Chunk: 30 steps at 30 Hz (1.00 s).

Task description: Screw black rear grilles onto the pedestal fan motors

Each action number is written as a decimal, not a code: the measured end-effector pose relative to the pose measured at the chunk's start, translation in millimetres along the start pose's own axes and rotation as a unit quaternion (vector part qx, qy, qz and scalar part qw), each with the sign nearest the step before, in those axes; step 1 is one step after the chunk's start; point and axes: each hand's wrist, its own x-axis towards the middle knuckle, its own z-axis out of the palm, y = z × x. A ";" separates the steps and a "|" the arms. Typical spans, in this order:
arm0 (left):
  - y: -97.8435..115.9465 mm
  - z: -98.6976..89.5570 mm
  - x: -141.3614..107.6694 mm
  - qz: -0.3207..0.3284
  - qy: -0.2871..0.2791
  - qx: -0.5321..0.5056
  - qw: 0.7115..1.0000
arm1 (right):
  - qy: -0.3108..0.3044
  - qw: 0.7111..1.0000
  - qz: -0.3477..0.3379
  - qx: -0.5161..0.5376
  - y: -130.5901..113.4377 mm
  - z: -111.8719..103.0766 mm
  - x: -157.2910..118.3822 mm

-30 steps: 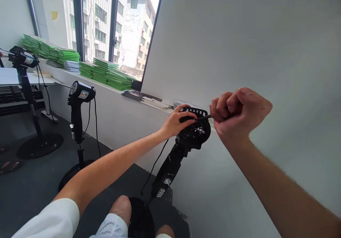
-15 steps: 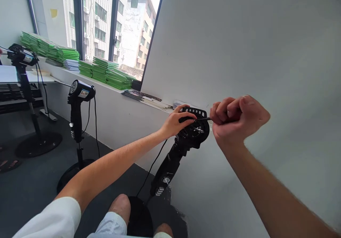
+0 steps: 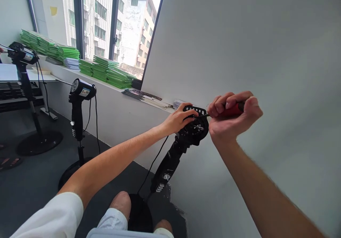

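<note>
Right hand (image 3: 222, 128), clamped on a red screwdriver (image 3: 231, 111), has rolled, likely turning it, while left hand (image 3: 174, 121) grasps the fan head (image 3: 195, 138).

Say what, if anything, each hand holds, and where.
Right hand: screwdriver, by its red handle. Left hand: at the fan's head; whether it grips anything can't be told.

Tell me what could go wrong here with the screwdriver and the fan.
The screwdriver in the right hand could slip and jab the left hand's fingers, right beside its shaft. A leg might catch the cord hanging beside the fan.
</note>
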 end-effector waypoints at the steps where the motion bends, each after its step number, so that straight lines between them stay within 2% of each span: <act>1: -0.2 -0.1 0.4 -0.003 0.002 0.004 1.000 | 0.005 1.000 -0.005 -0.012 0.8 0.8 -0.3; 5: -4.4 -2.0 1.0 -0.009 0.013 0.004 1.000 | 0.000 0.995 -0.052 -0.090 2.9 0.4 -5.8; 7: -6.7 -3.6 0.7 -0.005 0.013 -0.001 1.000 | -0.042 0.986 -0.068 -0.147 -1.2 -6.1 -8.9; 9: -7.8 -4.5 0.3 -0.002 0.012 -0.004 1.000 | -0.114 0.965 -0.072 -0.225 -11.1 -16.1 -8.9; 12: -7.5 -3.7 1.2 -0.008 0.005 -0.003 1.000 | -0.234 0.898 -0.062 -0.367 -32.9 -29.8 -0.5; 16: -6.5 0.0 4.4 -0.016 -0.002 -0.003 1.000 | -0.343 0.791 -0.079 -0.501 -54.4 -38.1 18.7; 18: -6.2 0.7 5.7 -0.019 -0.006 -0.005 1.000 | -0.360 0.744 -0.113 -0.551 -58.3 -41.2 26.5; 22: -3.4 -3.9 5.7 -0.028 -0.022 0.001 0.999 | -0.322 0.663 -0.179 -0.651 -61.8 -45.1 33.0; 24: -0.9 -7.6 4.9 -0.022 -0.031 0.007 0.999 | -0.323 0.668 -0.138 -0.656 -63.4 -43.0 33.5; 27: 2.4 -10.4 4.0 -0.016 -0.042 0.012 0.999 | -0.375 0.692 -0.026 -0.617 -64.4 -38.4 34.5; 28: 3.1 -10.2 4.0 -0.016 -0.043 0.013 0.999 | -0.384 0.695 -0.010 -0.608 -64.1 -37.9 35.1; 30: 3.5 -8.4 4.1 -0.020 -0.041 0.012 0.999 | -0.370 0.694 -0.040 -0.616 -62.1 -38.9 36.5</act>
